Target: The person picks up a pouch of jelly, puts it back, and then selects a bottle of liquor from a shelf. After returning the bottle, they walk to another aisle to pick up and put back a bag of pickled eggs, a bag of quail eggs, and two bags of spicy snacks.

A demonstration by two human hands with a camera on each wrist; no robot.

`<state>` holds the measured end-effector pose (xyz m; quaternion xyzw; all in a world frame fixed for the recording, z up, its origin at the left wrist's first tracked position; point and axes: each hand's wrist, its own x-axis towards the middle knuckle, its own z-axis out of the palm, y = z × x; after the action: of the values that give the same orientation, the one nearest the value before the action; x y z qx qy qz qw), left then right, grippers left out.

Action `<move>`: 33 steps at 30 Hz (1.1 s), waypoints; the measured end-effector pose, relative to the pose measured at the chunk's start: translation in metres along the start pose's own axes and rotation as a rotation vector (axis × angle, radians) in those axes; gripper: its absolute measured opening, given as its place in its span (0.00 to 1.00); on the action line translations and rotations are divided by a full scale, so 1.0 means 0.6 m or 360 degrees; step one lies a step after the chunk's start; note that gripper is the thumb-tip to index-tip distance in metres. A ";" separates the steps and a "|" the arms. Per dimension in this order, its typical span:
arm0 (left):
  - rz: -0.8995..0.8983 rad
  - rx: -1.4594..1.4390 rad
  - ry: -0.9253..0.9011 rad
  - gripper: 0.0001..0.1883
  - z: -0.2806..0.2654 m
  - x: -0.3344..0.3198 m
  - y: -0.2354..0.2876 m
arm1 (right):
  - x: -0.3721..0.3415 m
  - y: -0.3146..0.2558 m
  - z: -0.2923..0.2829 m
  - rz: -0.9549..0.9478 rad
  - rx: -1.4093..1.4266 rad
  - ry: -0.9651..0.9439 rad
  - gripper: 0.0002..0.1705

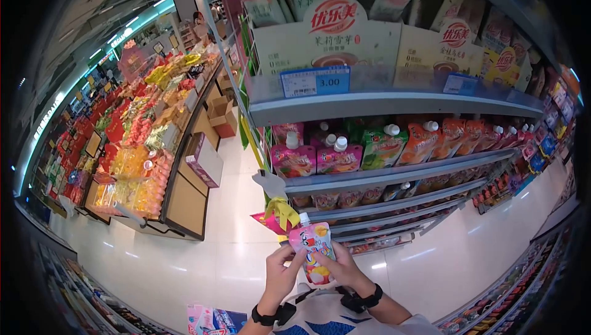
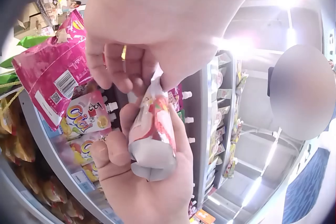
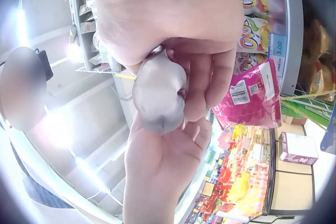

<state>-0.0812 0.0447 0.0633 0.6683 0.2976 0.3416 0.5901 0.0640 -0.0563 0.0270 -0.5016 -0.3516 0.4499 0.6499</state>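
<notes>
Pouch [image 1: 315,234] held cap-up in front of the torso [image 1: 320,311]: left hand [image 1: 281,271] pinches one side, right hand [image 1: 346,268] the other, fingers of both curled in close on it. Probably light, soft-bodied, a bit slick; sides or the stiffer cap [image 1: 304,218] seem the surest hold, as squeezing mid-belly would likely bulge it.

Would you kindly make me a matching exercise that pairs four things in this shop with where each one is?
1. Nearest pink pouch with white cap
2. Green spouted pouch
3. Blue-and-white rectangular 3.00 label
4. White-and-purple cardboard box

A. Beside orange spouted pouches
B. Held by left hand and right hand
C. Beside wood-panelled display stand
D. On grey shelf's front edge

Pairs: 1-B; 2-A; 3-D; 4-C.
</notes>
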 end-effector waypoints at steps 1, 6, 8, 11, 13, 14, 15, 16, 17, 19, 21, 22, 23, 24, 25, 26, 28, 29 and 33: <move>-0.0012 0.0095 -0.0024 0.11 -0.001 -0.002 0.002 | 0.014 -0.006 0.006 -0.0005 0.0059 0.0028 0.20; 0.0271 0.0420 0.0022 0.23 0.010 -0.002 0.024 | 0.008 -0.024 0.011 -0.0291 -0.0341 0.0519 0.21; 0.0487 0.0598 -0.0134 0.27 0.015 0.004 0.033 | 0.014 -0.021 0.011 -0.0474 -0.0411 0.0691 0.19; 0.0614 0.0775 -0.0286 0.35 0.024 -0.003 0.048 | -0.001 -0.046 0.011 -0.0438 -0.0518 0.0536 0.22; 0.0581 0.0789 -0.0287 0.39 0.028 -0.005 0.053 | -0.011 -0.058 0.004 -0.0489 -0.0652 0.0478 0.25; 0.0575 0.0787 -0.0288 0.39 0.029 -0.008 0.044 | -0.014 -0.064 0.002 -0.0552 -0.0784 0.0419 0.28; 0.0461 0.0653 -0.0274 0.38 0.030 -0.010 0.030 | -0.015 -0.069 0.002 -0.0595 -0.0795 0.0389 0.34; 0.0343 0.0518 -0.0259 0.37 0.032 -0.014 0.019 | -0.016 -0.072 -0.001 -0.0585 -0.0795 0.0389 0.34; 0.0156 0.0318 -0.0270 0.32 0.034 -0.020 0.009 | -0.019 -0.074 -0.006 -0.0638 -0.0943 0.0362 0.35; -0.0098 -0.0074 -0.0338 0.30 0.022 -0.023 -0.001 | -0.019 -0.088 -0.004 -0.0719 -0.1047 0.0396 0.29; -0.0342 -0.0540 -0.0465 0.25 0.008 -0.019 -0.007 | -0.017 -0.084 -0.003 -0.0614 -0.0815 0.0496 0.25; -0.0346 -0.0546 -0.0470 0.25 0.004 -0.021 -0.013 | -0.016 -0.080 -0.005 -0.0515 -0.0574 0.0588 0.21; -0.0473 -0.0676 -0.0492 0.25 -0.001 -0.022 -0.021 | -0.016 -0.074 -0.011 -0.0431 -0.0554 0.0617 0.16; -0.0600 -0.0803 -0.0513 0.25 -0.003 -0.023 -0.025 | -0.014 -0.070 -0.017 -0.0430 -0.0553 0.0619 0.16; -0.0632 -0.0831 -0.0551 0.25 -0.004 -0.024 -0.028 | -0.011 -0.067 -0.021 -0.0337 -0.0360 0.0503 0.16; -0.0636 -0.0829 -0.0553 0.25 -0.003 -0.025 -0.029 | -0.011 -0.065 -0.023 -0.0244 -0.0167 0.0388 0.16; -0.0713 -0.0953 -0.0614 0.23 0.001 -0.024 -0.028 | -0.013 -0.064 -0.018 -0.0167 0.0061 0.0381 0.16; -0.0716 -0.0952 -0.0619 0.23 0.005 -0.022 -0.028 | -0.014 -0.064 -0.016 -0.0092 0.0284 0.0366 0.16; -0.0605 -0.0753 -0.0663 0.23 0.012 -0.013 -0.020 | -0.013 -0.059 -0.021 -0.0158 0.0144 0.0372 0.16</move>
<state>-0.0798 0.0359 0.0500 0.5014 0.2027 0.1420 0.8291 0.0811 -0.0712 0.0579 -0.5028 -0.2773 0.3712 0.7297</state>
